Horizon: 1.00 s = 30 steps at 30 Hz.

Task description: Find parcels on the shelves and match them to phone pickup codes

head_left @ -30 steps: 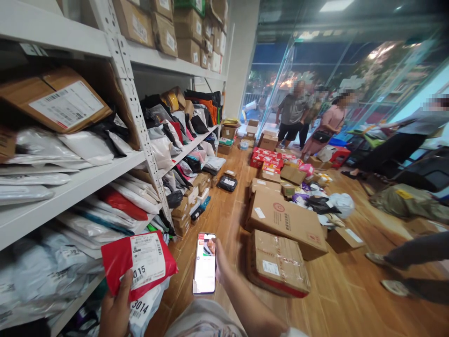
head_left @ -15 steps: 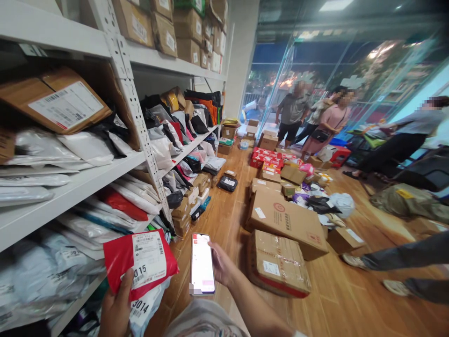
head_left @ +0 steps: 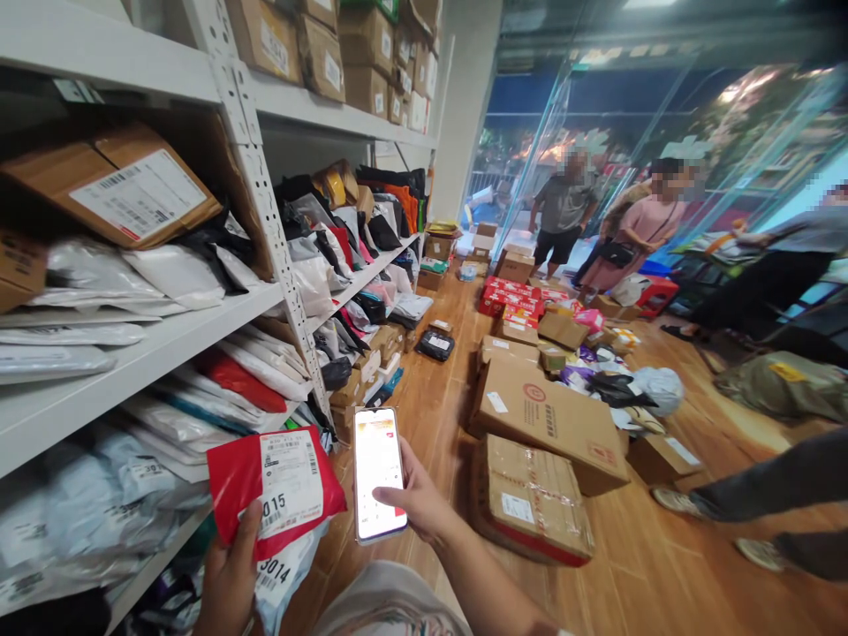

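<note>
My left hand (head_left: 233, 565) is closed on a red mailing bag (head_left: 231, 468) whose white label reads 015. Beneath it hangs a white mailing bag (head_left: 286, 572) marked 3014, apparently in the same grip. My right hand (head_left: 420, 499) holds a smartphone (head_left: 377, 459) upright, its thumb over the lower part of the lit screen. The screen is white with an orange-toned band at the top and a keypad-like layout below; its text is too small to read.
On the left, metal shelves (head_left: 255, 203) carry cartons and mailing bags. Large cartons (head_left: 543, 424) and smaller parcels lie on the wooden floor (head_left: 424, 402) to the right. Several people (head_left: 563, 208) stand by the glass front; another person's legs (head_left: 748, 495) are at the right.
The phone has risen slightly and its screen shows a different page, with my right thumb now over it. The view has shifted a little, and the bags stay in my left hand.
</note>
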Tool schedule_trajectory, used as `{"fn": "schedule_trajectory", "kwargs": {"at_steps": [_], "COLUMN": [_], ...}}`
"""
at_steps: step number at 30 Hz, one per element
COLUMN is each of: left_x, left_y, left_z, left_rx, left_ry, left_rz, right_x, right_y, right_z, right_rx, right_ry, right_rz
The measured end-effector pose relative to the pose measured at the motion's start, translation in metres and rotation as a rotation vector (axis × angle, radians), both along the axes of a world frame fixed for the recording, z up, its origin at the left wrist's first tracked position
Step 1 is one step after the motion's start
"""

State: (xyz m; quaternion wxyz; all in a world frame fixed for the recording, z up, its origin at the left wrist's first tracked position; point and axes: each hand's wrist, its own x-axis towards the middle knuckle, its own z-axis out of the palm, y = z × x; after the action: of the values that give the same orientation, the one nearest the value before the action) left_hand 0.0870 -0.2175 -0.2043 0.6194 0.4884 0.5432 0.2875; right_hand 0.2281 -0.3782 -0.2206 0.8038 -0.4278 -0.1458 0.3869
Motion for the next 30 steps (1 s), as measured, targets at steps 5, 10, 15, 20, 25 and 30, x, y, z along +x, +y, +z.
{"fn": "schedule_trajectory", "kwargs": {"at_steps": [5, 10, 15, 20, 25, 30], "left_x": [-0.003, -0.002, 0.001, 0.000, -0.003, -0.007], "left_y": [0.007, 0.008, 0.008, 0.009, 0.011, 0.017], "left_z": [-0.009, -0.008, -0.006, -0.005, -0.010, -0.026], "left_rx": [0.017, 0.015, 0.018, 0.009, 0.022, -0.025], "left_ry": [-0.018, -0.045, -0.016, -0.013, -0.017, -0.069], "left_rz": [-0.032, -0.009, -0.032, -0.040, -0.023, -0.008], "right_x": [-0.001, 0.000, -0.001, -0.005, -0.009, -0.009], "right_y": [-0.003, -0.005, 0.000, 0.008, 0.011, 0.013], "right_z": [0.000, -0.003, -0.004, -0.006, -0.005, -0.004], "right_rx": [0.062, 0.116, 0.045, -0.063, -0.063, -0.133], "right_ry": [0.038, 0.048, 0.010, -0.067, -0.019, 0.123], "right_rz": [0.062, 0.076, -0.006, -0.099, -0.151, -0.245]}}
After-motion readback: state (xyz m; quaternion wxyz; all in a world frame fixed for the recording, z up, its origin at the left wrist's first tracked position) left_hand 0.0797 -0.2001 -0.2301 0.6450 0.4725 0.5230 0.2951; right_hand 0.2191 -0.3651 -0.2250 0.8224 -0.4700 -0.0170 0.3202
